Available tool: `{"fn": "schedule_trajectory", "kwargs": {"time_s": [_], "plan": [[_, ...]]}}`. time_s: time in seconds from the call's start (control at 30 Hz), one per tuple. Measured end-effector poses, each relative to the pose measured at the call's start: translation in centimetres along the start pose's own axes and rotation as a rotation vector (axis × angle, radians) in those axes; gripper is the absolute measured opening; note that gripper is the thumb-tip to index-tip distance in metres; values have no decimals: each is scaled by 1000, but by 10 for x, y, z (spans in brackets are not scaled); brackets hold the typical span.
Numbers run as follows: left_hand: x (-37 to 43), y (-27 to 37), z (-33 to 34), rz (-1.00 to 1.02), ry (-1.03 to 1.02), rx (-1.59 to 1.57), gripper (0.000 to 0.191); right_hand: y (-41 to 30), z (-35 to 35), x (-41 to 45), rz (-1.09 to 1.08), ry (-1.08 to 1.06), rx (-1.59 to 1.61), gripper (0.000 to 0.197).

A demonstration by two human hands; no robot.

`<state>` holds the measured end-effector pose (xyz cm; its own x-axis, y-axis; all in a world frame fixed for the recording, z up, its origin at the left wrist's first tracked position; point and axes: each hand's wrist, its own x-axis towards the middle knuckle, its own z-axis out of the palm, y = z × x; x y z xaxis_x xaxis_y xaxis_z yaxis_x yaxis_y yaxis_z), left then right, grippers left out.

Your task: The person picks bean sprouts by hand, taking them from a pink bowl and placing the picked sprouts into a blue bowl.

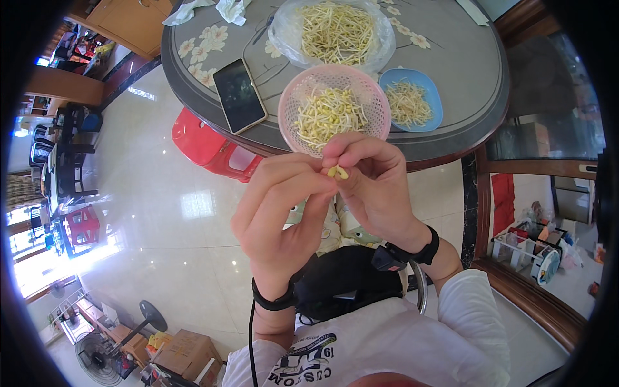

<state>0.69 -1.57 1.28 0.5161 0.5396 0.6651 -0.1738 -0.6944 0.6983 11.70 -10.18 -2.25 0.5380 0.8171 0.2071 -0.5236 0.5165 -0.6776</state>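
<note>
My left hand (285, 208) and my right hand (377, 188) meet just below the table edge, fingertips together on one bean sprout (338, 172) with a yellow split head. Its stem is mostly hidden by the fingers. Just beyond them, a pink perforated plastic basket (286, 104) holds a heap of bean sprouts (331, 116) with yellow heads. To its right, a blue plastic dish (435, 104) contains thin brownish root ends (408, 104). Behind the basket lies an open clear plastic bag (287, 36) full of long sprouts (338, 31).
A smartphone (240, 96) lies near the left edge of the round grey table (464, 82), with crumpled tissues (232, 10) farther back. A red plastic stool (203, 145) stands partly under the table. Cardboard boxes (188, 353) and a fan (99, 358) are at lower left.
</note>
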Motion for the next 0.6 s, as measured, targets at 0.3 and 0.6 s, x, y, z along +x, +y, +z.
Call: {"fn": "schedule_trajectory", "kwargs": {"time_s": [0.3,0.6], "plan": [[3,8,-2,-114,-28,8,23,-2,-5,3,-367,-72,-561,18],[2,13,-10,-209,-55,-53,25,-18,-1,11,-705,-207,-901,25]]}}
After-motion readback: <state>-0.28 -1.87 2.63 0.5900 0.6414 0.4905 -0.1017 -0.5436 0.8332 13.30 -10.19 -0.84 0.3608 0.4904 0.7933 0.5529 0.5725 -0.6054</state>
